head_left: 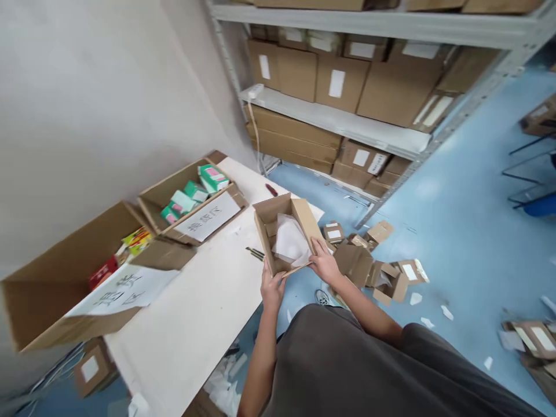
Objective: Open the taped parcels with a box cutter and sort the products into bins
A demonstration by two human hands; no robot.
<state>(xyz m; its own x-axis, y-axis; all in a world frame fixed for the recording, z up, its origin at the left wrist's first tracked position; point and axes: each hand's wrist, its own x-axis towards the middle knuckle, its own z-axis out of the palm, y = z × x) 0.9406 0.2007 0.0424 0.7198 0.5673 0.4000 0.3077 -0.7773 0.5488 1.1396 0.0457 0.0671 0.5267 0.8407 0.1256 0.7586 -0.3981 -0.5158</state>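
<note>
An opened cardboard box (306,217) is held between my two hands at the table's right edge. Inside it lies a crumpled sheet of white translucent packing material (290,238); whatever may be under the sheet is hidden. My left hand (273,288) grips the near left corner of the box, thumb toward the inside. On the near right corner, my right hand (324,262) is closed round the wall. Just left of the box, a dark utility knife (255,253) lies on the white table (217,301). A dark red object (271,190) rests farther back.
Two labelled open cartons stand along the wall: one (208,223) with green-and-white packets, the other (47,289) with red and yellow packets. A metal shelf (330,119) full of boxes stands ahead. Discarded boxes (388,281) and paper scraps litter the blue floor at right.
</note>
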